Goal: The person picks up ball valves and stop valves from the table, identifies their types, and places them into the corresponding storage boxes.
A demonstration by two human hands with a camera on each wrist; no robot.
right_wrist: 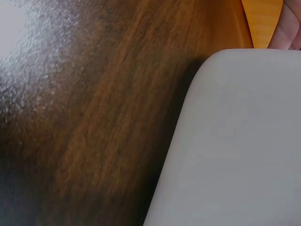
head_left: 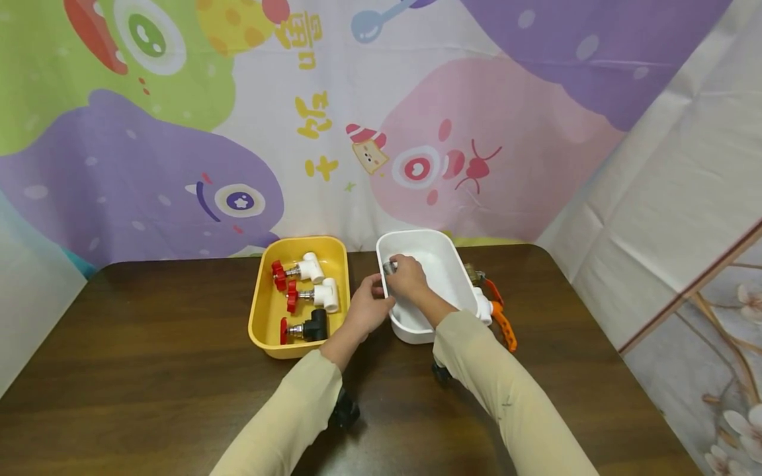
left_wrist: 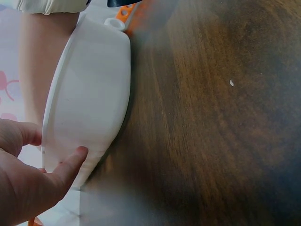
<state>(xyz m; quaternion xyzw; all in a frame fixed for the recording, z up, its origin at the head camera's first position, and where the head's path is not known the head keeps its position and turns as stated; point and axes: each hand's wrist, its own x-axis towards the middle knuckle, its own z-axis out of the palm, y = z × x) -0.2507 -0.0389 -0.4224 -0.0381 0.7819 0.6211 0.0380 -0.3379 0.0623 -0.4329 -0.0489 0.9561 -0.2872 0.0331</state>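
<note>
My right hand (head_left: 407, 276) reaches over the white tray (head_left: 437, 264) and pinches a small grey metal piece (head_left: 389, 268) close to the tray's left rim. Most of that piece is hidden by the fingers. My left hand (head_left: 369, 305) grips the tray's left side; in the left wrist view its thumb (left_wrist: 75, 160) lies on the outer wall (left_wrist: 94, 84) and a finger bends at the rim. Only the tray's pale outer wall (right_wrist: 240, 141) fills the lower right of the right wrist view, without the right hand.
Left of the white tray stands a yellow tray (head_left: 257, 317) holding two white valves (head_left: 326, 294) and a black valve (head_left: 315, 325) with red handles. Right of the white tray lie a white valve with an orange handle (head_left: 503, 325) and a brass valve (head_left: 473, 274). A patterned cloth hangs behind the table.
</note>
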